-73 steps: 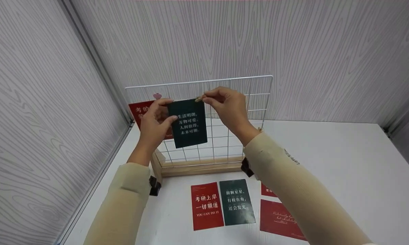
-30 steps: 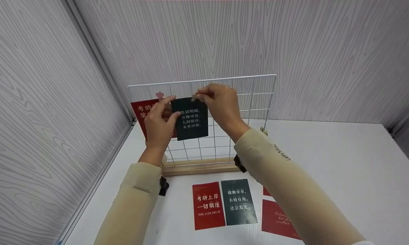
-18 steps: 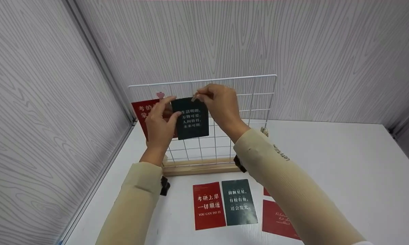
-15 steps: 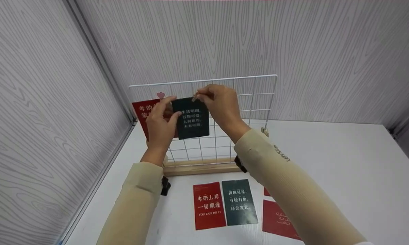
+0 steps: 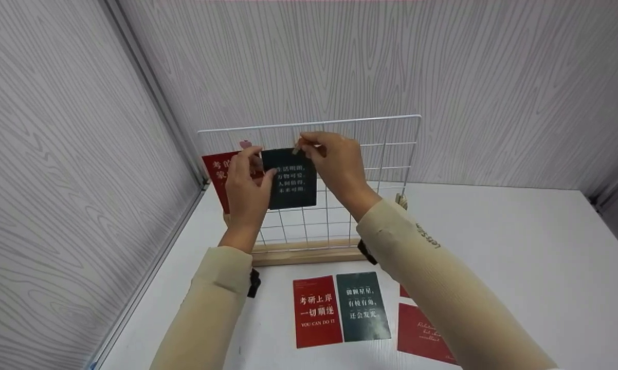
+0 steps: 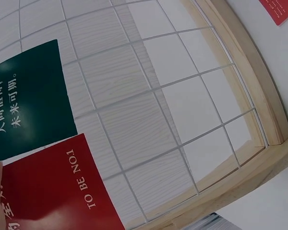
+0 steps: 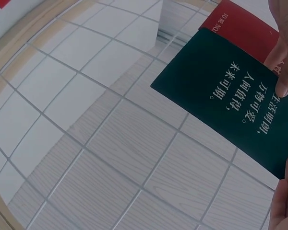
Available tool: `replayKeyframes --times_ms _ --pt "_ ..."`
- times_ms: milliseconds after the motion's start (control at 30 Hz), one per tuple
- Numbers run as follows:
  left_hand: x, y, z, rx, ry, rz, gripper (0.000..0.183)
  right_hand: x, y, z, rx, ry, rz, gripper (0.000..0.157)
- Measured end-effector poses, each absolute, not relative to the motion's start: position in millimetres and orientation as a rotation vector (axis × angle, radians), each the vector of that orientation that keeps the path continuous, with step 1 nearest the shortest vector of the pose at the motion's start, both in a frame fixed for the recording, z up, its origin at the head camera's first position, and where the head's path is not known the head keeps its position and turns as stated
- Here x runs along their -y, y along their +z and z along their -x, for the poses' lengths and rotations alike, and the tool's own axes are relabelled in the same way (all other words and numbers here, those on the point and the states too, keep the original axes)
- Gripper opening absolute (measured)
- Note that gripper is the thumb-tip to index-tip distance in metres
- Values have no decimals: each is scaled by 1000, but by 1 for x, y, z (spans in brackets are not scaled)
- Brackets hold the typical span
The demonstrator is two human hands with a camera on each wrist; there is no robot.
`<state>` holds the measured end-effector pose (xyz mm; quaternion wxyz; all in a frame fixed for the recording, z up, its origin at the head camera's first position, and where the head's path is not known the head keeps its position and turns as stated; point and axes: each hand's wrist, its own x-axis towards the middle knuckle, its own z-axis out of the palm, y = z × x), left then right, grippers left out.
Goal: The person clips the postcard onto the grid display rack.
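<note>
A dark green card with white lettering is held upright in front of the white wire grid. My left hand pinches its left edge, the thumb lying on the card's face. At the card's top edge, my right hand pinches a small wooden clothespin, whose tip overlaps the card. The fingers hide most of the clothespin. Behind my left hand hangs a red card on the grid, topped by a pink heart clip. In the right wrist view the green card overlaps this red card.
The grid stands in a wooden base on the white table. In front lie a red card, a green card and further red cards, partly covered by my right sleeve. Wood-grain walls rise behind and at left.
Since the earliest frame, the green card has shifted slightly right and up and hangs straighter. The clothespin has turned from slanting sideways to steeper. Over the last half second both hands have barely moved.
</note>
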<state>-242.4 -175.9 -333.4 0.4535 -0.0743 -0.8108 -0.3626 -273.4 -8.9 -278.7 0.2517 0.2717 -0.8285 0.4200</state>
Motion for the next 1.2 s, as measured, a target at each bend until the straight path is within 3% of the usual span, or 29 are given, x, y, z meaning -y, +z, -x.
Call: replayKeyframes --times_ms 667,1200 --pt "175 -334 243 1950 -891 184 42 0 -287 277 2192 1188 -795 33" --pt "184 -354 236 1909 -931 340 53 -35 -311 282 1990 1223 -1029 41"
